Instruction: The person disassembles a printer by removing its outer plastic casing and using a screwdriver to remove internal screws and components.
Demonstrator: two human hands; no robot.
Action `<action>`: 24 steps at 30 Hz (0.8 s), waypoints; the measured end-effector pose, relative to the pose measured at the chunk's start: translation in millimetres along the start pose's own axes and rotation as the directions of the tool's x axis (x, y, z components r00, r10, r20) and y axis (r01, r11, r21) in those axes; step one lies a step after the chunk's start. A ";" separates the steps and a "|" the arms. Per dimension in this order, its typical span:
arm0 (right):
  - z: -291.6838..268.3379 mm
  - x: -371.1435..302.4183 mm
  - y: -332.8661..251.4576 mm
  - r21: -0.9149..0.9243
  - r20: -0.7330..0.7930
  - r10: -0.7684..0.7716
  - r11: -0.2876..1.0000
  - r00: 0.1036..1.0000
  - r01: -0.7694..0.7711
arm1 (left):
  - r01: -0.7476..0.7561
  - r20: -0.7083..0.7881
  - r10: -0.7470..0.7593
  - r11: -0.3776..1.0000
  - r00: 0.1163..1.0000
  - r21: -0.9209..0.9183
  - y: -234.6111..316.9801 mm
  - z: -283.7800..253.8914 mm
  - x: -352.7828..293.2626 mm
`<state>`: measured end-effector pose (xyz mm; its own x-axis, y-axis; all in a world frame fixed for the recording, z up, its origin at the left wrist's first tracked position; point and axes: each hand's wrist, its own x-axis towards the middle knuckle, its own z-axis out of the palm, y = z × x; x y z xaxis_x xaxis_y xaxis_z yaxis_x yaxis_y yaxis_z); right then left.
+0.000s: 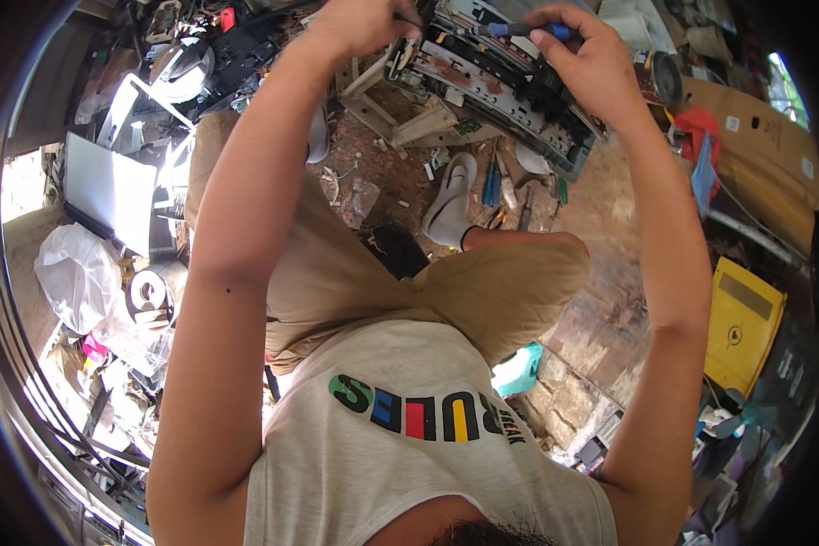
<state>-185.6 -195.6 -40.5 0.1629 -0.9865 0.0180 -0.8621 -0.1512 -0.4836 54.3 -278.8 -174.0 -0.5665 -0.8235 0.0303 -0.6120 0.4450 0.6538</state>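
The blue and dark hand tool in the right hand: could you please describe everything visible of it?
The hand tool looks like a screwdriver: a slim handle in bright blue and dark grey or black, apparently plastic or rubber, with a thin shaft at its left end. It lies nearly level across the picture, shaft pointing left, over the opened machine. The right hand grips the handle between thumb and fingers, covering part of it. Whether the tip touches the machine cannot be told.
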 end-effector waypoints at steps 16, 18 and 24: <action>48.6 -1.4 30.8 -0.112 0.066 -0.201 0.972 0.977 0.208 | 0.383 -0.307 -0.308 0.896 0.901 0.227 -23.5 -10.6 -13.9; 49.3 -0.9 30.9 -0.104 0.051 -0.218 0.970 0.975 0.222 | 0.326 -0.222 -0.284 0.927 0.933 0.184 -18.1 -10.5 -13.9; 47.5 10.6 9.2 -0.325 0.060 -0.011 0.945 0.998 0.030 | 0.250 -0.071 -0.242 0.956 0.968 0.155 -14.9 22.0 -4.3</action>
<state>-169.0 -204.4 -86.4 0.2009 -0.9792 -0.0298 -0.9660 -0.1930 -0.1718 53.7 -274.1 -200.6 -0.3612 -0.9295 -0.0749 -0.8119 0.2740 0.5155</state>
